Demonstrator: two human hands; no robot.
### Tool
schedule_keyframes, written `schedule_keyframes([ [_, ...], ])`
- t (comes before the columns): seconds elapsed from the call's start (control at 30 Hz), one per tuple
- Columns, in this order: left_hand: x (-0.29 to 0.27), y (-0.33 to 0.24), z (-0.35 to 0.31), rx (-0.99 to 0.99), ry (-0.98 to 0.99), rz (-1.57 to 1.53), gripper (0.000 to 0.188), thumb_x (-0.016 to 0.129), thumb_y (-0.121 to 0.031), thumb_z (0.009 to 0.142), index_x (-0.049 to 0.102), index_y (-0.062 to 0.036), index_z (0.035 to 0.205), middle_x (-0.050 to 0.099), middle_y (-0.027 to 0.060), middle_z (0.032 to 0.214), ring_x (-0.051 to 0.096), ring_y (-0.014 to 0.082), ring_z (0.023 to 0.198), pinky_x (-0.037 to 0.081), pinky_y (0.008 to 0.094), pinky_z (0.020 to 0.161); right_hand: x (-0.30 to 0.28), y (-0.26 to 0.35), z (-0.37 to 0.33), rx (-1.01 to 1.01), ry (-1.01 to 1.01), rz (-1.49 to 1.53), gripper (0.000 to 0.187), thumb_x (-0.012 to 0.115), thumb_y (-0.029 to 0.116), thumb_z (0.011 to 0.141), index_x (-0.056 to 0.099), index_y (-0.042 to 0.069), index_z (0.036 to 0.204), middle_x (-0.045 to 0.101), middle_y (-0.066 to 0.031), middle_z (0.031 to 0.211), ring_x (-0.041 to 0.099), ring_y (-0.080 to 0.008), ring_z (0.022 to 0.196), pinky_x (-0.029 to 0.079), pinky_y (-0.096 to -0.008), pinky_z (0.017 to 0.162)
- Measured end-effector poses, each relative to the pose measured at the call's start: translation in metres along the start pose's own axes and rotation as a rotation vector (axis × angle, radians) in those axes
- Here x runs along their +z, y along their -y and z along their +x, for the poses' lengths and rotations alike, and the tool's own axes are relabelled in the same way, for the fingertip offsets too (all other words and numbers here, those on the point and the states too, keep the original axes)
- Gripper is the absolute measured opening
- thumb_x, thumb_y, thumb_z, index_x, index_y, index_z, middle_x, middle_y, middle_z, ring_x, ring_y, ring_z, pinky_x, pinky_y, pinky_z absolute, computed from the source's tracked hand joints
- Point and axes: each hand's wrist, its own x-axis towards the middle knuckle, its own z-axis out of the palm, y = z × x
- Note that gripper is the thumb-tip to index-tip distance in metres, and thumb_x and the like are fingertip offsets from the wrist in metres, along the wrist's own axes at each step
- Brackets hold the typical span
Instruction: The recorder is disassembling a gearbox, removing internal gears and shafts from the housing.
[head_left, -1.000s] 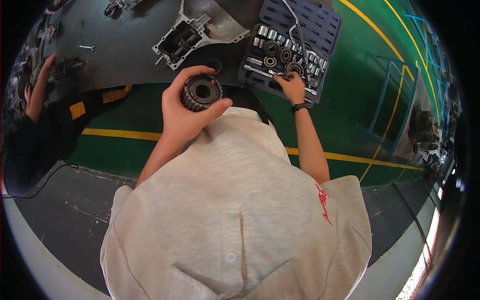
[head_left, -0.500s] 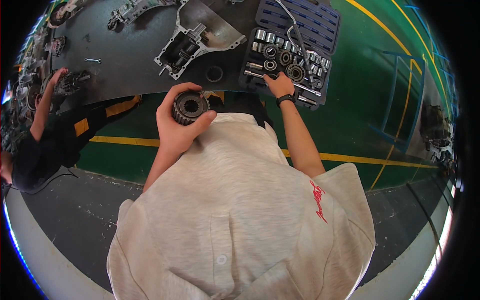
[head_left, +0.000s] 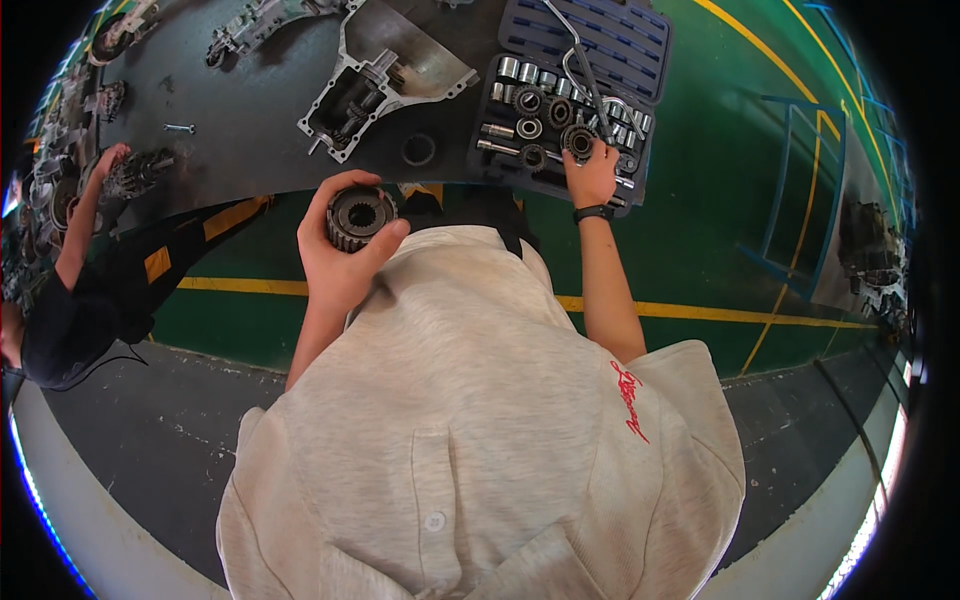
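Observation:
My left hand (head_left: pixel 335 255) is curled round a dark, ring-shaped toothed gear hub (head_left: pixel 362 213), thumb on one side and fingers on the other, just off the table's near edge. Over at the socket set case (head_left: pixel 640 170), my right hand (head_left: pixel 595 182) has its thumb and fingers closed at the near rim of a larger gear (head_left: pixel 577 140). That gear lies on top of the sockets. Near it in the case rest a dark gear (head_left: pixel 528 99), another gear (head_left: pixel 558 111), a bright ring-like part (head_left: pixel 529 128) and a small gear (head_left: pixel 532 157).
An opened metal gearbox housing (head_left: pixel 350 105) lies on the dark table (head_left: pixel 240 90), a dark ring (head_left: pixel 418 149) beside it. A bolt (head_left: pixel 180 128) lies farther left. A long-handled wrench (head_left: pixel 590 75) crosses the case. At far left, another person's arm (head_left: pixel 85 215) reaches toward gear parts (head_left: pixel 140 172).
My right hand has left the small gear in the case and moved right to the larger gear. My left hand still holds the gear hub. The whole view has shifted slightly.

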Motion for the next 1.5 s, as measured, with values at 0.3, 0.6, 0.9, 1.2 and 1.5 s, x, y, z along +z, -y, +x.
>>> schedule_keyframes([
  [0.3,0.009,-0.001,0.002,-0.003,0.014,0.002,0.046,0.083,-0.008,0.072,0.063,-0.0024,0.113,0.066,0.0054,0.100,0.062,0.0121,0.090,0.051,0.0261,0.084,0.015,-0.030,0.029,-0.082,0.257,-0.092,0.045,0.075,0.046,0.084,0.074,0.008,0.109,0.060,-0.0137,0.123,0.065,-0.0358,0.103,0.054,-0.0473,0.087],
  [0.6,0.014,0.001,0.003,-0.058,0.004,-0.021,0.045,0.083,-0.008,0.073,0.064,-0.0023,0.113,0.066,0.0047,0.098,0.062,0.0115,0.089,0.051,0.0255,0.083,0.027,-0.038,0.039,-0.137,0.345,-0.135,0.046,0.075,0.040,0.085,0.073,0.003,0.111,0.067,-0.0175,0.122,0.067,-0.0372,0.106,0.054,-0.0467,0.090],
  [0.9,0.015,-0.001,0.005,-0.046,-0.009,-0.032,0.045,0.083,-0.008,0.073,0.064,-0.0024,0.113,0.065,0.0043,0.097,0.061,0.0110,0.089,0.050,0.0252,0.082,0.012,-0.041,0.056,-0.026,0.414,0.055,0.055,0.083,0.044,0.075,0.071,0.001,0.106,0.071,-0.0205,0.107,0.069,-0.0367,0.097,0.055,-0.0456,0.085],
  [1.2,0.012,0.006,0.007,-0.080,-0.034,-0.032,0.043,0.082,-0.009,0.074,0.064,-0.0031,0.113,0.066,0.0041,0.097,0.062,0.0111,0.088,0.051,0.0253,0.082,-0.016,-0.008,0.051,-0.117,0.341,-0.267,0.091,0.085,0.051,0.068,0.050,0.006,0.140,0.051,-0.0221,0.135,0.066,-0.0398,0.108,0.057,-0.0479,0.085],
  [1.5,0.009,0.012,0.013,-0.072,-0.029,-0.043,0.042,0.082,-0.010,0.075,0.065,-0.0037,0.112,0.066,0.0040,0.096,0.061,0.0112,0.088,0.050,0.0253,0.083,-0.048,-0.009,0.068,-0.081,0.306,-0.201,0.098,0.083,0.058,0.059,0.057,0.006,0.137,0.059,-0.0222,0.128,0.066,-0.0379,0.109,0.056,-0.0461,0.089],
])
